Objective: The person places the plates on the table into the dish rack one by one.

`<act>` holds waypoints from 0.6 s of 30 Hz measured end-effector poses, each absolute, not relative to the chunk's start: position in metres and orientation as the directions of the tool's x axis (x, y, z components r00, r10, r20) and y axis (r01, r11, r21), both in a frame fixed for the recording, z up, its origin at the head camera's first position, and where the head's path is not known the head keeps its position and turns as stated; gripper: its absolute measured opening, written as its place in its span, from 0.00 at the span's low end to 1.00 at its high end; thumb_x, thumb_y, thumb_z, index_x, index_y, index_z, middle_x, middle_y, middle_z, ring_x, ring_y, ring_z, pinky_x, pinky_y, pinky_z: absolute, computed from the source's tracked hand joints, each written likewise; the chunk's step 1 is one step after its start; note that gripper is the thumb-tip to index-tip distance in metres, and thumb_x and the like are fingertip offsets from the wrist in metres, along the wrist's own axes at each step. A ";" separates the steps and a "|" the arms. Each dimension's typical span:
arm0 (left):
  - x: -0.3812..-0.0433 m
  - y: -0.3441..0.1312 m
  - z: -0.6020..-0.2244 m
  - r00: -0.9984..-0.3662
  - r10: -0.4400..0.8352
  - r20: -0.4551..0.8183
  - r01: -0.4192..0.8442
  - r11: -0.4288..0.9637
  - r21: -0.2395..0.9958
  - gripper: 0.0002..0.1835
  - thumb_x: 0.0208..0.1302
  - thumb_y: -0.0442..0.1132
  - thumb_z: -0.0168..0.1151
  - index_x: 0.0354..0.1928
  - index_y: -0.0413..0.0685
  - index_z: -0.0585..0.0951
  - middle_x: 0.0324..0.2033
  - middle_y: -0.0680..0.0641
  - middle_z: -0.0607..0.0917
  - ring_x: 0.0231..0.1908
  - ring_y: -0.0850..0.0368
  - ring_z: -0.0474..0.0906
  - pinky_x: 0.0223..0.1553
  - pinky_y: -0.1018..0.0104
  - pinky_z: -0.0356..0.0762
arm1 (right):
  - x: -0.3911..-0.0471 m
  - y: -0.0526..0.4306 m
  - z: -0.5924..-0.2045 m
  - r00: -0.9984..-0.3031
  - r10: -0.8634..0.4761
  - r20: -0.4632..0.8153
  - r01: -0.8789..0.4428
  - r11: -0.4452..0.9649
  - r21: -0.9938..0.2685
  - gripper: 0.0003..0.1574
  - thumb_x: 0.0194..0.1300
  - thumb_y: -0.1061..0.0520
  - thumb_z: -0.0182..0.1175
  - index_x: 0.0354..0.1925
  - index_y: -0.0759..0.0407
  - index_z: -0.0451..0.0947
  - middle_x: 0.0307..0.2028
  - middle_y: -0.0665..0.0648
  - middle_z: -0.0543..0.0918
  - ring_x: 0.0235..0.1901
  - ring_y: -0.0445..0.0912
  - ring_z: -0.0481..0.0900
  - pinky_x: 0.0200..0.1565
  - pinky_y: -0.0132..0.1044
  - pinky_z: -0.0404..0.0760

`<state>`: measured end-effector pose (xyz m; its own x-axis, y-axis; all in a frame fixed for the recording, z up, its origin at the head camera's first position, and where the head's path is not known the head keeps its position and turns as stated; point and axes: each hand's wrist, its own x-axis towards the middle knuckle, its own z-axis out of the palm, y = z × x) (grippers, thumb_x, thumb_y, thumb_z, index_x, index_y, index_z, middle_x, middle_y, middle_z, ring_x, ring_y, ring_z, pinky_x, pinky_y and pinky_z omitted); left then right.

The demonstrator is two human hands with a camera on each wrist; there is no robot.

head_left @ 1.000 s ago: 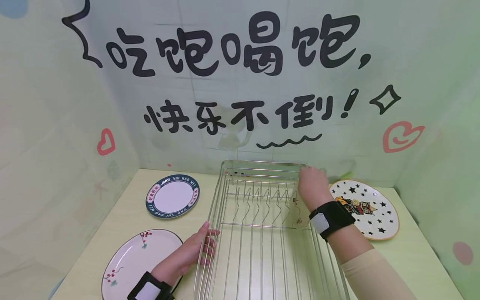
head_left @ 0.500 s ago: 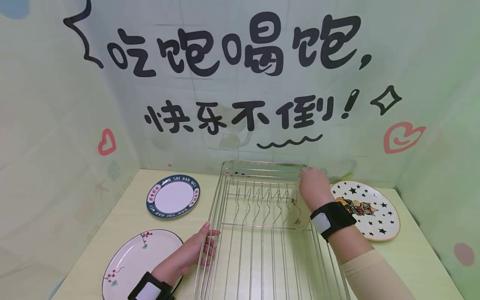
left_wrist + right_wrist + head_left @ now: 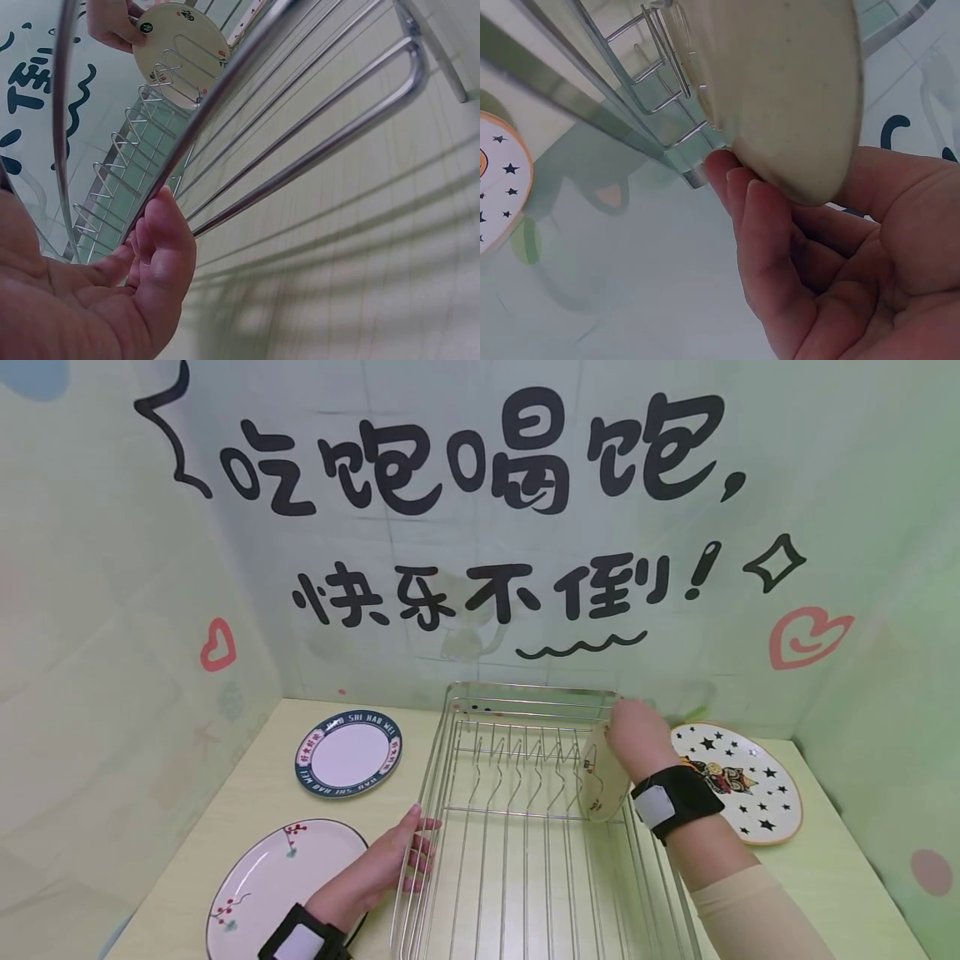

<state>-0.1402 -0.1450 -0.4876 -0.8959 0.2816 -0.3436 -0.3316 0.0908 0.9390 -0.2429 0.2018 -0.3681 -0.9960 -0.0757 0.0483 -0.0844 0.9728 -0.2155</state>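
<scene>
A wire dish rack (image 3: 525,686) stands mid-table, with a row of zigzag plate dividers at its far end. My left hand (image 3: 386,860) grips the rack's left side, its fingers at the side wires; in the left wrist view the left hand (image 3: 127,292) has its fingertips at a metal rail. At the far right of the rack, my right hand (image 3: 641,739) pinches a cream plate (image 3: 598,781) with small dark and red marks. The plate stands on edge in the dividers. From the right wrist view, thumb and fingers take the plate (image 3: 795,97) by its edge.
Left of the rack lie a blue-rimmed plate (image 3: 348,753) and a larger white plate with red blossoms (image 3: 277,885). A star-patterned plate (image 3: 772,802) lies to the right, partly behind my right wrist. A printed backdrop (image 3: 480,527) closes off the table's back.
My right hand has shifted a little to the right, and more of the cream plate's face shows in the head view. The left hand stays on the rack.
</scene>
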 end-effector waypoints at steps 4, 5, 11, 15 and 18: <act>-0.140 -0.145 -0.487 -0.896 0.283 -0.343 -0.331 0.090 0.939 0.45 0.72 0.70 0.34 0.63 0.31 0.67 0.33 0.44 0.72 0.29 0.53 0.71 0.24 0.63 0.75 | -0.237 0.206 -0.365 -0.997 -0.071 0.034 -0.077 0.969 -0.236 0.12 0.68 0.63 0.56 0.29 0.71 0.76 0.21 0.62 0.75 0.18 0.50 0.73 0.19 0.43 0.76; -0.140 -0.145 -0.487 -0.895 0.285 -0.343 -0.332 0.087 0.939 0.45 0.72 0.70 0.34 0.63 0.31 0.66 0.33 0.44 0.72 0.29 0.53 0.71 0.24 0.63 0.75 | -0.235 0.208 -0.364 -0.998 -0.064 0.026 -0.068 0.967 -0.245 0.16 0.69 0.60 0.56 0.26 0.70 0.75 0.20 0.60 0.74 0.17 0.49 0.72 0.18 0.42 0.73; -0.141 -0.145 -0.487 -0.898 0.278 -0.343 -0.331 0.089 0.939 0.47 0.70 0.72 0.35 0.64 0.31 0.67 0.33 0.44 0.72 0.30 0.53 0.71 0.25 0.63 0.75 | -0.224 0.222 -0.357 -0.999 -0.042 0.000 -0.039 0.942 -0.332 0.30 0.78 0.46 0.46 0.43 0.75 0.77 0.39 0.73 0.80 0.36 0.63 0.81 0.35 0.53 0.80; -0.141 -0.146 -0.487 -0.899 0.275 -0.342 -0.331 0.086 0.940 0.47 0.70 0.72 0.36 0.64 0.31 0.67 0.33 0.44 0.72 0.30 0.53 0.71 0.25 0.62 0.76 | -0.217 0.235 -0.357 -0.999 -0.044 -0.024 -0.028 0.888 -0.459 0.39 0.78 0.42 0.43 0.66 0.75 0.63 0.59 0.77 0.71 0.57 0.69 0.70 0.53 0.62 0.71; -0.140 -0.146 -0.487 -0.897 0.274 -0.347 -0.335 0.090 0.938 0.46 0.70 0.71 0.35 0.64 0.32 0.67 0.34 0.44 0.72 0.30 0.53 0.71 0.25 0.62 0.76 | -0.208 0.244 -0.363 -0.998 -0.060 -0.033 -0.032 0.831 -0.555 0.42 0.77 0.41 0.45 0.69 0.75 0.58 0.61 0.78 0.68 0.58 0.70 0.68 0.54 0.62 0.71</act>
<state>-0.1403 -0.1458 -0.4872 -0.8972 0.2736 -0.3466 -0.3349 0.0899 0.9379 -0.2080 0.2442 -0.3627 -0.9976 -0.0601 -0.0331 -0.0316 0.8310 -0.5553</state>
